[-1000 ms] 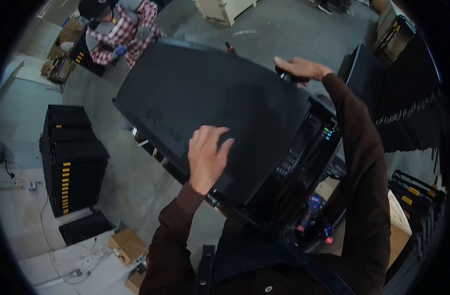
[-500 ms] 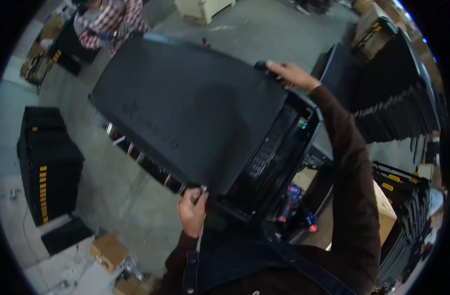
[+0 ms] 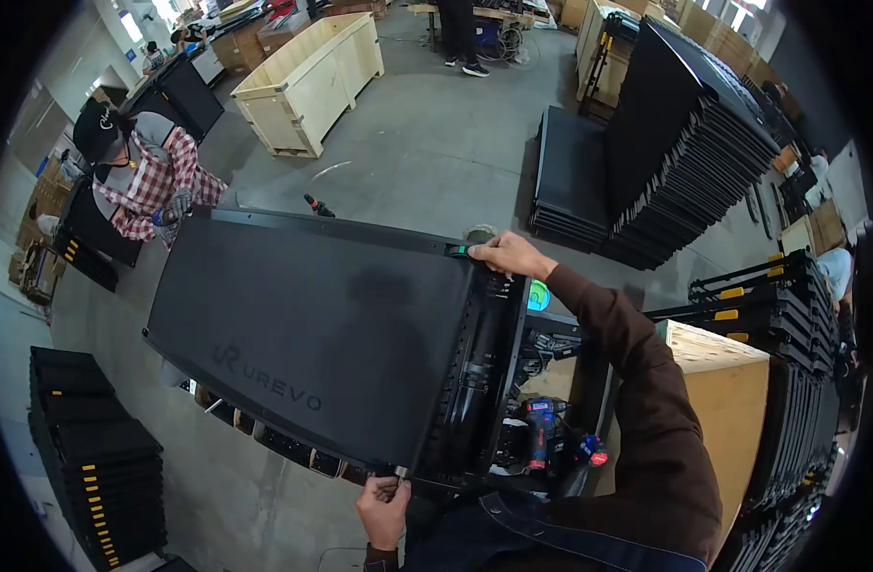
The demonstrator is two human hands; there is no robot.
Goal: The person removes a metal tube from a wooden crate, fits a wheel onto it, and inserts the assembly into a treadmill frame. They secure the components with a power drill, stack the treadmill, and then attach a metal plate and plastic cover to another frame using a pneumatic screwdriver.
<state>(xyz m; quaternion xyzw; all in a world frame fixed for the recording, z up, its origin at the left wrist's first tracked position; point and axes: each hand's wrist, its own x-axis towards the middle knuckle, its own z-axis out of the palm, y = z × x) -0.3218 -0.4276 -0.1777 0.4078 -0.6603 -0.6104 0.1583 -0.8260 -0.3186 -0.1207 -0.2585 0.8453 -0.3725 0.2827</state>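
A black treadmill deck with its belt (image 3: 294, 334), marked UREVO, lies across the view in front of me. My left hand (image 3: 383, 510) pinches a small silver metal end (image 3: 401, 471) at the belt's near corner. At the far corner my right hand (image 3: 513, 255) grips a dark end piece with a green mark (image 3: 459, 251). These look like the two ends of a roller inside the belt's end fold; the roller's middle is hidden. Right of the belt end, the black frame's motor bay (image 3: 475, 372) lies uncovered.
A box of tools with a blue-and-red power drill (image 3: 541, 429) sits right of the deck. Stacks of black panels (image 3: 684, 162) and black frames (image 3: 98, 458) stand around. A co-worker (image 3: 146, 176) in a checked shirt is beyond the far left end. A wooden crate (image 3: 313, 86) stands behind.
My view has lifted, so more of the room shows and the deck appears turned. Both hands keep hold at the same belt end.
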